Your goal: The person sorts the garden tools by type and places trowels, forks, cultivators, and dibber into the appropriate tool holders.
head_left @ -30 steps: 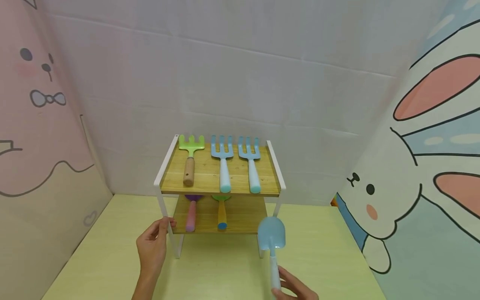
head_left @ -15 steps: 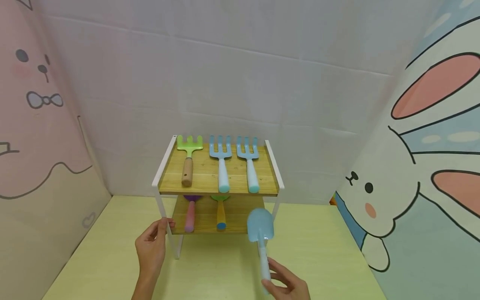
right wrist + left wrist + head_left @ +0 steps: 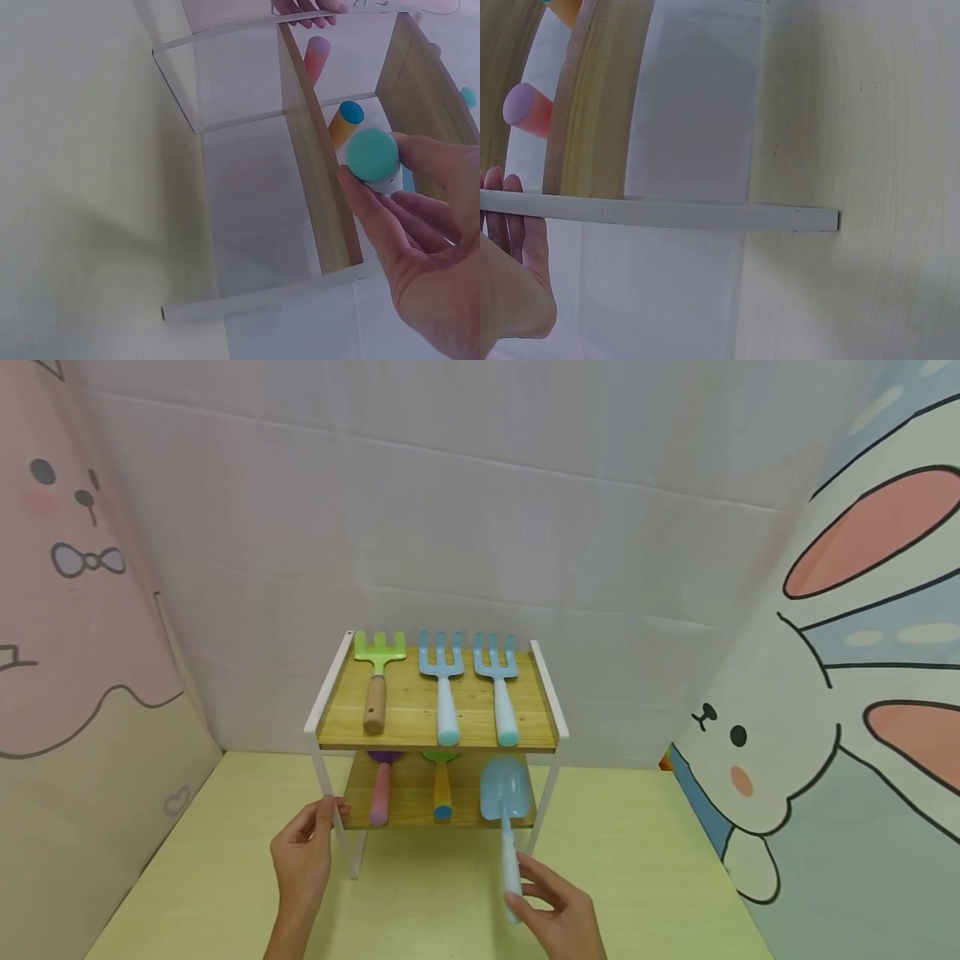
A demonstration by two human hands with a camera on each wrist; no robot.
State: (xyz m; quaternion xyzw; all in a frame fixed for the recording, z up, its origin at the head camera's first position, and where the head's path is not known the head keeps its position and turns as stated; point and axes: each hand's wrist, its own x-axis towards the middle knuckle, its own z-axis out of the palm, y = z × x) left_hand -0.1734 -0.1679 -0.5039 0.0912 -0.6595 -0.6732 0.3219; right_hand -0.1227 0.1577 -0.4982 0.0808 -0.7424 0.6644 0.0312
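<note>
My right hand (image 3: 558,910) pinches the white handle of a light blue garden trowel (image 3: 504,789) between thumb and fingers. The trowel's blade points away from me, in front of the right part of the lower shelf (image 3: 408,793). In the right wrist view, the handle's teal end (image 3: 373,155) faces the camera. My left hand (image 3: 303,852) holds the white left front leg (image 3: 667,212) of the two-tier rack. On the lower shelf lie a pink-handled tool (image 3: 381,793) with a purple head and a yellow-handled tool (image 3: 442,789) with a green head. Their heads are mostly hidden under the upper shelf.
The upper wooden shelf (image 3: 405,718) bears a green hand rake (image 3: 378,681) with a brown handle and two light blue hand forks, the left fork (image 3: 445,685) and the right fork (image 3: 501,685). White side rails edge it. The rack stands on a pale yellow table (image 3: 637,860).
My right hand has carried the trowel left and forward, from right of the rack to the front of the lower shelf. The left hand has stayed at the leg.
</note>
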